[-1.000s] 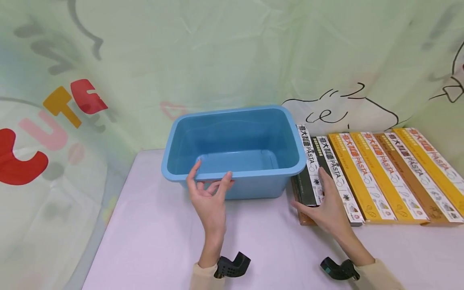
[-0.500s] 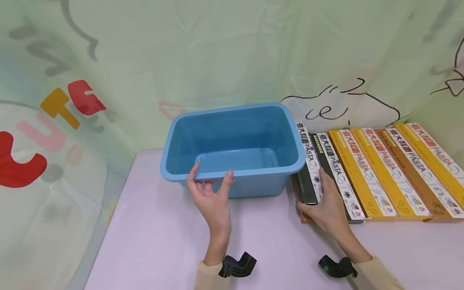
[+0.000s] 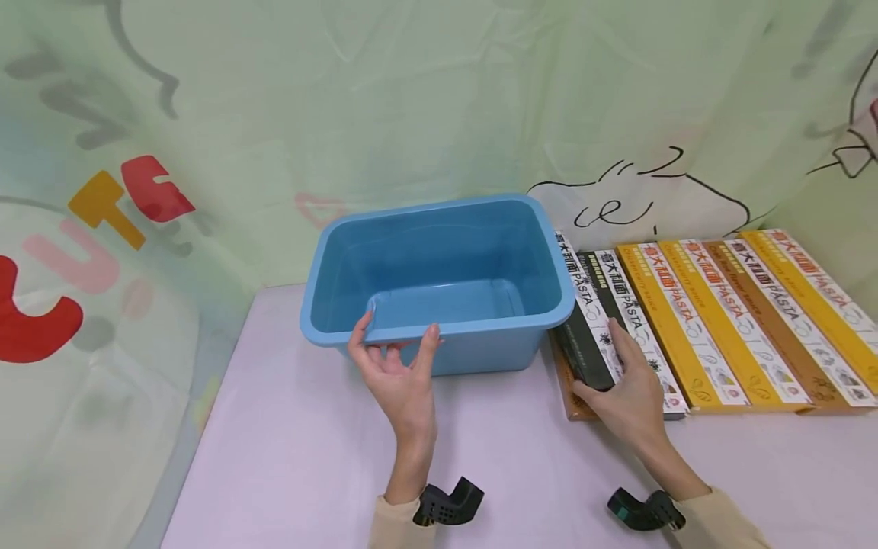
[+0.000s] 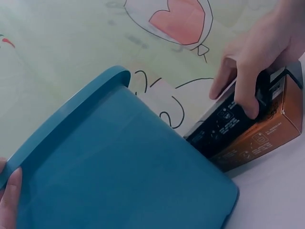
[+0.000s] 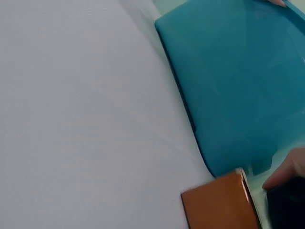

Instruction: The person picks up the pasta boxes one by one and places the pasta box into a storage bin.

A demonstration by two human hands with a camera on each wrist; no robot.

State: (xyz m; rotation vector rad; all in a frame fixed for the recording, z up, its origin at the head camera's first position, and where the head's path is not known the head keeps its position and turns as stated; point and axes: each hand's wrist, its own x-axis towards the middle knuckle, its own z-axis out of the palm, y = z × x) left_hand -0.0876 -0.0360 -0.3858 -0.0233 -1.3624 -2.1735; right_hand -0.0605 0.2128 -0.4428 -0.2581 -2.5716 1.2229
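Note:
My left hand (image 3: 401,385) holds the near rim of a blue plastic tub (image 3: 480,352), fingers over the edge and thumb at the outer wall. To its right, my right hand (image 3: 629,389) grips a black and white pasta box (image 3: 583,351) near its front end, thumb on one side and fingers on the other. In the left wrist view this black box (image 4: 221,124) sits tilted above a brown box (image 4: 274,138). The right wrist view shows the brown box's end (image 5: 221,202) by the tub's corner, with the black box only partly visible.
Beside my right hand lies another black pasta box (image 3: 634,320), followed by yellow pasta boxes (image 3: 675,343) and a brown one (image 3: 782,328) in a row. A patterned curtain (image 3: 411,99) hangs behind the white-covered table (image 3: 295,442).
My right hand has closed onto the black pasta box and tipped it slightly, its near end moving right and showing more of the brown box below. The left hand stays at the tub's rim.

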